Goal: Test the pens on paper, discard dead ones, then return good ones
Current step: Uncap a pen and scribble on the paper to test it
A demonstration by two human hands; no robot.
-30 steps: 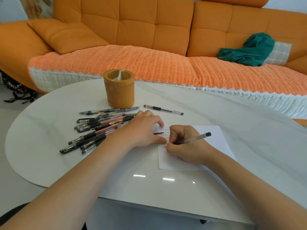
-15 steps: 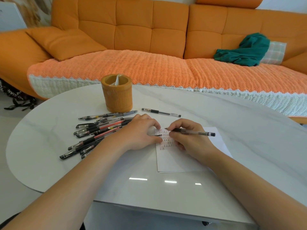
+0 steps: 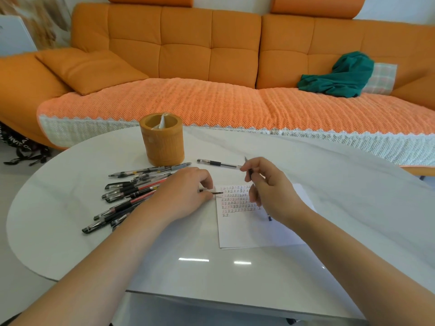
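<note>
orange tufted sofa (image 3: pixel 188 48) fills the back of the room, its seat under a woven orange throw with a white lace edge (image 3: pixel 235 107). a loose orange cushion (image 3: pixel 87 69) leans at the sofa's left end, and a crumpled teal cloth (image 3: pixel 341 76) lies on the right against a pale checked pillow (image 3: pixel 382 77). a black strap or bag with white lettering (image 3: pixel 18 147) sits on the floor at far left.

in front stands a glossy white oval table (image 3: pixel 70 243). on it, toward the right, lies a white sheet of paper (image 3: pixel 254 231), its upper left covered with rows of small red and dark test marks. an orange ribbed pen holder (image 3: pixel 162 140) stands upright near the far edge, with something pale and crinkled poking from its mouth. just in front of it and to the left spreads a heap of pens (image 3: pixel 127 196), black-gripped with clear and red barrels, lying flat and overlapping. a single black-gripped pen (image 3: pixel 217 164) lies apart, just right of the holder.

left hand (image 3: pixel 186 191) rests on the table at the paper's left edge, fingers curled around a small pale object with a thin dark tip, likely a pen cap, though it is too hidden to be sure. right hand (image 3: pixel 268 187) is raised above the paper, fingers pinched shut on a dark pen (image 3: pixel 250 171) held nearly upright; its motion-blurred barrel runs behind the hand.
</note>
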